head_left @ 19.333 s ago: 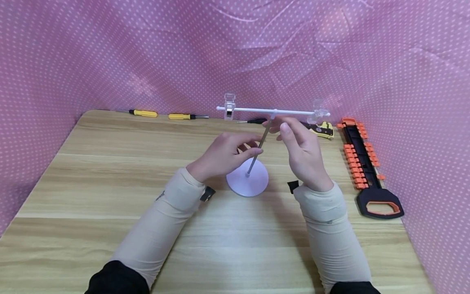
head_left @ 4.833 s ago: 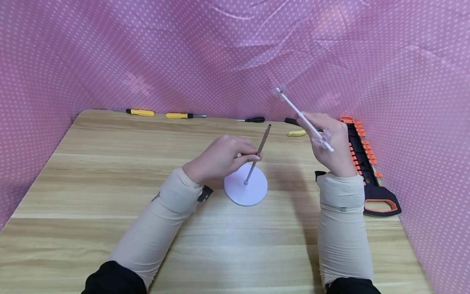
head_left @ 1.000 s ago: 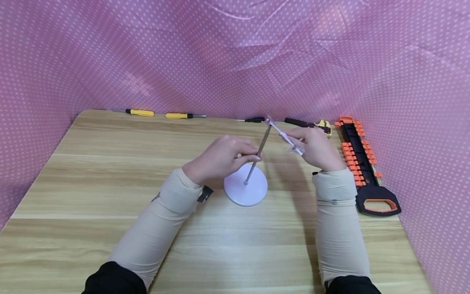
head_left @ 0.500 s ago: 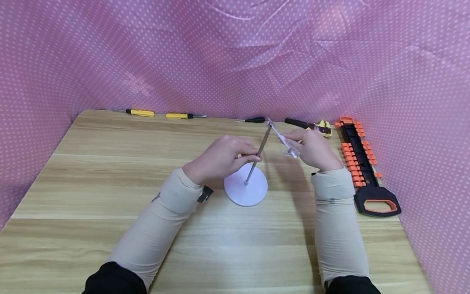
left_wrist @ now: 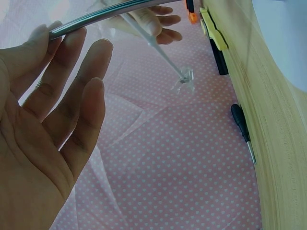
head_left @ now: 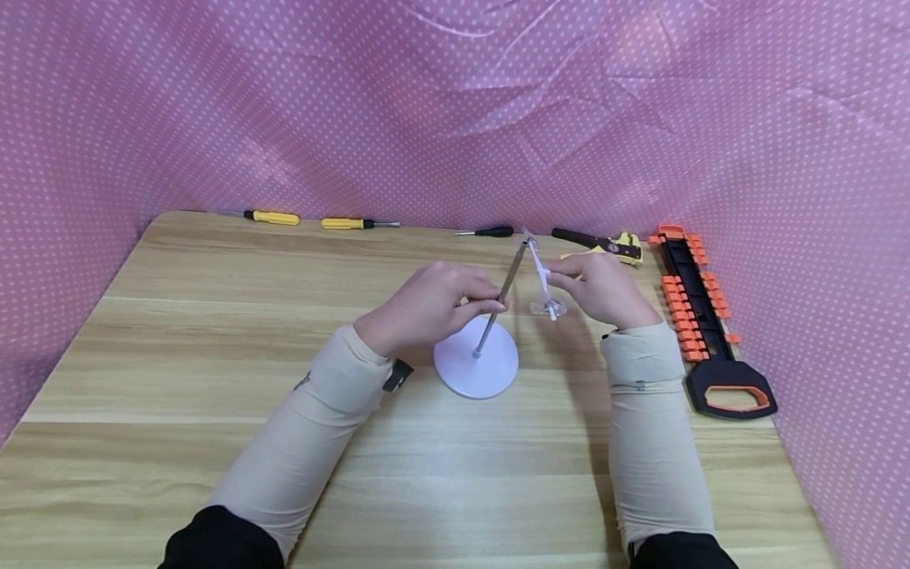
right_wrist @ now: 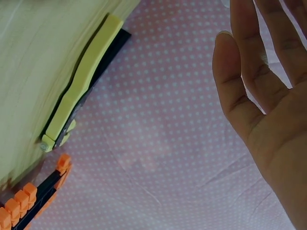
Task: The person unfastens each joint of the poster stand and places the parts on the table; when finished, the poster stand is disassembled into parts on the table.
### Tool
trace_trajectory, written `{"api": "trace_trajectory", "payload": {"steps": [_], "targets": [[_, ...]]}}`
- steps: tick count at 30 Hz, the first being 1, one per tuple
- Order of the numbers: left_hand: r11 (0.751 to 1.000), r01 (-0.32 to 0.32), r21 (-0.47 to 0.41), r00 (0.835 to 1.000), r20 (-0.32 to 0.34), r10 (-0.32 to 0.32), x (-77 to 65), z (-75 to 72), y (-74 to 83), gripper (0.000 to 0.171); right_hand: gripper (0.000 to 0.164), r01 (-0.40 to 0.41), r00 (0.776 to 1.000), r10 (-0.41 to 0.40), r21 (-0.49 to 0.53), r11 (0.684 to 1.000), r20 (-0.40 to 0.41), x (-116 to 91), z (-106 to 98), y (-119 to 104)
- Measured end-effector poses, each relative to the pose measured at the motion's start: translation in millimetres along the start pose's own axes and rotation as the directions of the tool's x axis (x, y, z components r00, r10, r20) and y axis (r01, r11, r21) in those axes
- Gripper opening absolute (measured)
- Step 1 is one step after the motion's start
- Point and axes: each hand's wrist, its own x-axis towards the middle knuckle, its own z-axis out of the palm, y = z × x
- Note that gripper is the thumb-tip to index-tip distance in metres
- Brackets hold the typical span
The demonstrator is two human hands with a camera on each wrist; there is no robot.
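My left hand pinches a slim metal rod between thumb and fingers. The rod leans a little to the right from its round white base, which lies on the table. To the right, my right hand pinches a white plastic crossbar near its middle. Clear plastic clips sit at the bar's two ends. The bar's far end overlaps the rod's tip in the head view. In the left wrist view the rod crosses in front of the crossbar.
Along the table's back edge lie two yellow-handled screwdrivers, a small black screwdriver and a yellow-and-black wire stripper. A black rack with orange clips stands at the right. Pink dotted cloth hangs behind.
Some 19 seconds ago the crossbar was on the rod's top; now it is off, in my right hand. Over the last second its near end has swung left, the left hand staying still.
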Motion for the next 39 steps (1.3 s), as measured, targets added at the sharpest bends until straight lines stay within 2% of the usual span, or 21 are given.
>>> {"api": "trace_trajectory", "payload": {"steps": [7,14,20,31,39], "targets": [[1.000,-0.004,0.004,1.000,0.000,0.004,0.0,0.7,-0.8,0.015,0.027,-0.006,0.999,0.007,-0.003,1.000,0.051,2.8,4.6,6.0],[1.000,-0.004,0.002,1.000,-0.002,0.004,-0.2,1.2,-1.6,0.015,0.027,-0.053,0.992,0.056,-0.030,0.998,0.113,5.6,9.4,11.8],[1.000,-0.019,0.006,1.000,-0.006,0.019,-0.6,0.6,-0.9,0.015,0.025,-0.036,0.986,0.046,-0.065,0.997,0.161,8.2,14.5,17.7],[1.000,-0.014,0.003,1.000,-0.006,0.014,0.1,0.4,-0.3,0.015,0.021,-0.044,0.979,0.047,-0.017,0.999,0.198,9.6,22.5,26.3],[1.000,-0.006,0.015,1.000,0.003,0.006,0.3,-0.7,0.7,0.016,0.020,-0.119,0.963,0.115,0.003,0.993,0.242,9.8,27.2,30.7]]}}
